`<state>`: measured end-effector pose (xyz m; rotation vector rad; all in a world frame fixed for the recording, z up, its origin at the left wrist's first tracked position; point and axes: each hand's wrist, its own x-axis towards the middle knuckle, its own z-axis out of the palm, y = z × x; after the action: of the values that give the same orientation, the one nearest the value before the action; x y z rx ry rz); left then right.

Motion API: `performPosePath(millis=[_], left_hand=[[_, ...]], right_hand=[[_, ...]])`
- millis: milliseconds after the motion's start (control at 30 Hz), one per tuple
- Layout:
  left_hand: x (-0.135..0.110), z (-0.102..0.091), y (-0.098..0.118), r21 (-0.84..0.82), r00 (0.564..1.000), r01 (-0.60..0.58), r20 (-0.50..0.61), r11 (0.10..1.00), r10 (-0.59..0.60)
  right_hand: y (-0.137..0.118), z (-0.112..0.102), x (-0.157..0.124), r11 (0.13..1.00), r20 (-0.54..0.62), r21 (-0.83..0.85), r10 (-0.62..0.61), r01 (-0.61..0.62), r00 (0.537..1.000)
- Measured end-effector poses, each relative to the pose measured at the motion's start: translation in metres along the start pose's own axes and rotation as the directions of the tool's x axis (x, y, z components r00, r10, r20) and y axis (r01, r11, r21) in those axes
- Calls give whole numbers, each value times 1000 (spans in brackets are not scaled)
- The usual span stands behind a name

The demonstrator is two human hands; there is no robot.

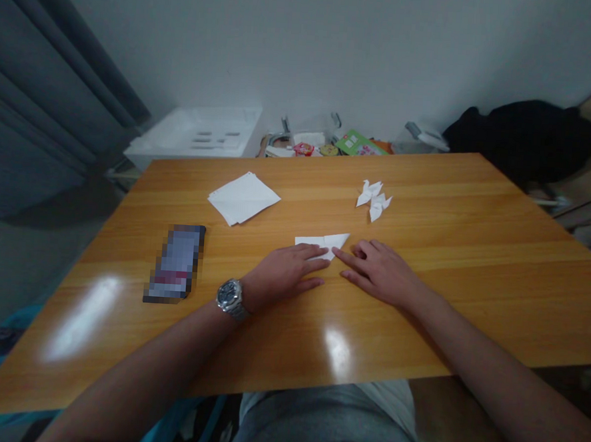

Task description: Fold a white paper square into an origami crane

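Note:
A folded piece of white paper (pixel 335 241) lies flat on the wooden table, its pointed end to the right. Across its left and near part rests my left hand (pixel 290 271), fingers stretched out and pressing down; the part beneath them is hidden. My right hand (pixel 381 271) touches the paper's right part with an outstretched index finger. Its thumb is apart and the other fingers are loosely bent, holding nothing. Beyond the right hand sit two folded paper birds, one bird (pixel 368 193) behind the other bird (pixel 378 207). A stack of white paper sheets (pixel 244 199) lies at the back left.
The glossy wooden table (pixel 473 258) ends near my lap. A blurred-out phone (pixel 177 262) lies on the left. Past the far edge are a white box (pixel 195 131), a green booklet (pixel 359 143) and other small items. Black cloth (pixel 525 138) is heaped at the back right.

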<state>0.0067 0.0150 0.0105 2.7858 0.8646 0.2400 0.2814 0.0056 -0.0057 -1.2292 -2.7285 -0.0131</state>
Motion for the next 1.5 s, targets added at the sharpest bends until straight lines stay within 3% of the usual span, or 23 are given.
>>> performPosePath(millis=[167,667,1000,1267,1500], left_hand=[[0,2,-1,-2,1000,1,0,1000,-1],[1,8,-2,25,998,-13,-56,1000,14],[1,9,-3,5,1000,17,-22,1000,-17],[0,9,-2,4,999,29,-19,1000,-29],[1,10,-2,17,999,32,-11,999,-32]], right_hand=[[1,-2,0,998,29,-7,68,-68,997],[1,1,1,996,14,33,78,-79,997],[-1,2,1,996,14,9,86,-86,996],[8,-1,0,968,-24,-15,251,-251,968],[11,0,2,950,-71,1,310,-311,948]])
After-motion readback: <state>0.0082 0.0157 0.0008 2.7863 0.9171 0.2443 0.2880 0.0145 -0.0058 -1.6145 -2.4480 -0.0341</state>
